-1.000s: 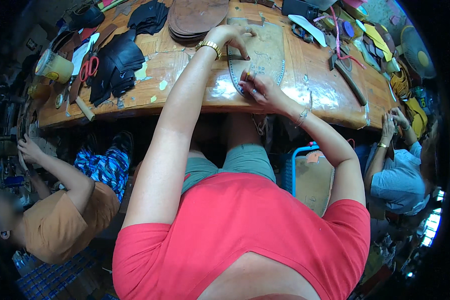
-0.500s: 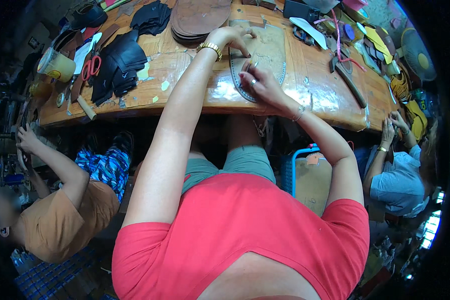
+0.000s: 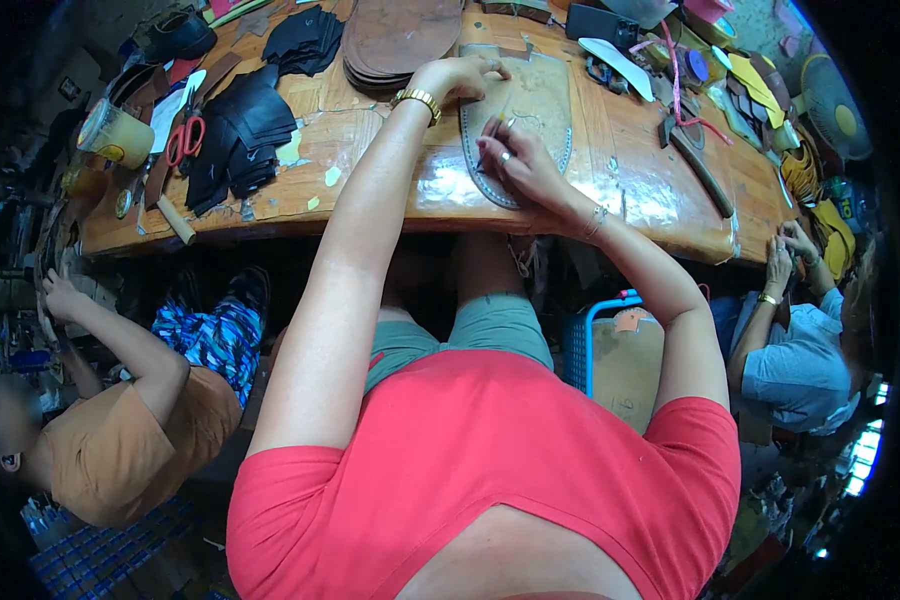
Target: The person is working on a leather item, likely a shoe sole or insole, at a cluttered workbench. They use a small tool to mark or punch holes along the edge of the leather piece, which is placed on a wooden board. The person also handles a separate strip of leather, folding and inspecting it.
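A tan, round-ended panel with a row of marks along its curved edge lies flat on the wooden table. My left hand rests on its upper left part, fingers apart and pressing down. Closed in a pinch, my right hand holds a slim pen-like tool, whose lower end points at the panel's left curved border. The tool's exact kind is hidden by my fingers. Beside my left hand lies a stack of brown rounded leather pieces.
The wooden table carries black leather pieces, red-handled scissors, a tub of yellowish paste and a hammer. A blue basket stands below the table. Co-workers sit at left and right.
My left fingers have drawn in slightly on the panel. My right hand has shifted only a little, still pinching the tool. The left co-worker's hand has moved down slightly.
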Demonstrator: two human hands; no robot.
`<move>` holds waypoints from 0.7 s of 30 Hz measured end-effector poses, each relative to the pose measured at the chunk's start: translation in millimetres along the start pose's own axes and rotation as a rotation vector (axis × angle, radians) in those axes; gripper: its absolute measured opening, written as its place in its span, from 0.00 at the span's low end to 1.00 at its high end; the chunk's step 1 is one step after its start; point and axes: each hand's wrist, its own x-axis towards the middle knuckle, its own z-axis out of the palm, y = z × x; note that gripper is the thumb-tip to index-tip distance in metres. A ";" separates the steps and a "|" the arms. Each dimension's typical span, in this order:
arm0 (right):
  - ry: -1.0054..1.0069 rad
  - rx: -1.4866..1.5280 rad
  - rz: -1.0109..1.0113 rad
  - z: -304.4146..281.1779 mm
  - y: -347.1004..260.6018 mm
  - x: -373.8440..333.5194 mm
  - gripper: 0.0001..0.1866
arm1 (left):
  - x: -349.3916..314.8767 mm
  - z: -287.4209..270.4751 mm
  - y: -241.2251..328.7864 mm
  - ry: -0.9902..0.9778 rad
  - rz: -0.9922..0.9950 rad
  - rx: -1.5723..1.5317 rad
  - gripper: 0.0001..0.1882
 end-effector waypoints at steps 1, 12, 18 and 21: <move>0.008 0.051 0.033 -0.4 -0.5 1.0 0.09 | -1.6 -1.0 3.6 0.002 -0.027 -0.013 0.28; -0.006 -0.251 -0.247 4.9 -6.9 3.5 0.08 | -8.6 -1.7 4.2 0.029 -0.093 -0.101 0.29; 0.017 0.215 0.183 -3.9 3.9 9.9 0.09 | -11.7 -8.5 19.3 0.047 -0.043 -0.123 0.30; 0.025 -0.247 -0.178 3.6 -6.2 7.6 0.09 | -5.8 -1.6 -3.3 0.053 0.021 -0.167 0.31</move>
